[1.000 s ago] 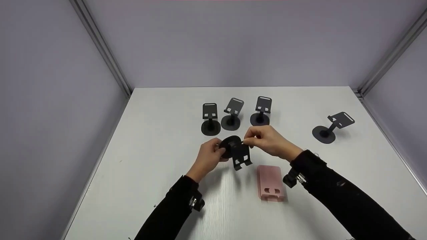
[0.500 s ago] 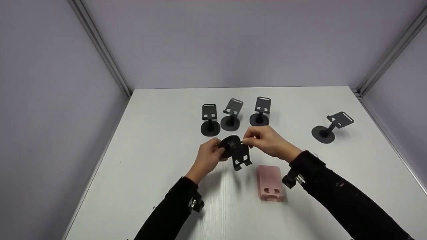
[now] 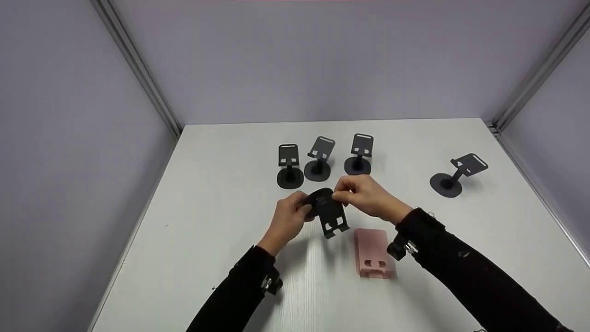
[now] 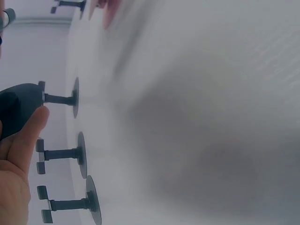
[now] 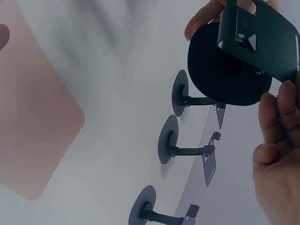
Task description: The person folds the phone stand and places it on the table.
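Note:
Over the middle of the table, both hands hold a black phone stand [image 3: 331,213] whose slotted plate hangs downward with its two lips toward the person. My left hand [image 3: 289,216] grips the rounded base from the left, thumb on its edge. At the plate's other end, my right hand [image 3: 368,197] pinches the edge between thumb and fingers. The right wrist view shows the base [image 5: 204,65] broadside, partly behind the plate [image 5: 274,42]. Just below the hands, a pink phone stand [image 3: 372,249] lies flat on the table.
Behind the hands stand three black phone stands in a row: left [image 3: 289,157], middle [image 3: 321,148] and right [image 3: 362,145]. Another black stand [image 3: 469,164] is off to the right, turned at an angle. Pale walls [image 3: 304,60] enclose the white table [image 3: 207,184] at the back and sides.
The held stand's plate has tilted slightly and now covers more of the base. My right hand has shifted a little left with it, while the left hand keeps its grip.

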`<action>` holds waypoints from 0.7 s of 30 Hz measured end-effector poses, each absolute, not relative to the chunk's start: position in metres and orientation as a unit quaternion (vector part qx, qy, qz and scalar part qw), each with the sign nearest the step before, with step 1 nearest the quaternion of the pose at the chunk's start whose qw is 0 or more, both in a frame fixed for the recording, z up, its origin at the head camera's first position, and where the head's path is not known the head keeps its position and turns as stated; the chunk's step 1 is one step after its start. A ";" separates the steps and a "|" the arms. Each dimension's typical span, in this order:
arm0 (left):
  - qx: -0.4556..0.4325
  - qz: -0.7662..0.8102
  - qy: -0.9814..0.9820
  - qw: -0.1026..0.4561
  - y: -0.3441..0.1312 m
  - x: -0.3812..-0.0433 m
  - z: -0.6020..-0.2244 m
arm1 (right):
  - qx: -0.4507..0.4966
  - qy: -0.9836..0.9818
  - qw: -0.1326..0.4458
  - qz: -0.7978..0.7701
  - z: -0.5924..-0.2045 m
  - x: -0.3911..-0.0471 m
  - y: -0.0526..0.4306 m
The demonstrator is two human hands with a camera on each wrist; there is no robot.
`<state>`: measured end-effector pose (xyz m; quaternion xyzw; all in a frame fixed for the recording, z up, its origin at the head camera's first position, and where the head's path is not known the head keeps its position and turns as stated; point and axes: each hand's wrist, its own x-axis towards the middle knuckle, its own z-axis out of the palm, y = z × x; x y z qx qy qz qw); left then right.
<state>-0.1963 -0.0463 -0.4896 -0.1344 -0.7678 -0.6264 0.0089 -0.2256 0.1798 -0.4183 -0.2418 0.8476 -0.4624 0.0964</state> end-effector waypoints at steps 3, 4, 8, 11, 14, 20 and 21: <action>-0.150 -0.614 -0.774 0.028 -0.045 -0.196 -0.491 | -0.234 0.851 0.105 -0.459 -0.421 -0.227 0.179; -0.157 -0.606 -0.779 0.035 -0.045 -0.196 -0.491 | -0.230 0.851 0.109 -0.459 -0.421 -0.228 0.179; -0.175 -0.576 -0.796 0.061 -0.044 -0.195 -0.492 | -0.208 0.851 0.128 -0.464 -0.422 -0.229 0.179; -0.184 -0.557 -0.806 0.079 -0.043 -0.194 -0.492 | -0.192 0.851 0.140 -0.468 -0.421 -0.230 0.178; -0.193 -0.546 -0.810 0.091 -0.042 -0.193 -0.492 | -0.178 0.852 0.147 -0.471 -0.422 -0.230 0.177; -0.211 -0.526 -0.817 0.109 -0.040 -0.191 -0.491 | -0.153 0.857 0.162 -0.465 -0.422 -0.230 0.175; -0.214 -0.523 -0.818 0.112 -0.040 -0.191 -0.491 | -0.149 0.857 0.166 -0.465 -0.422 -0.230 0.175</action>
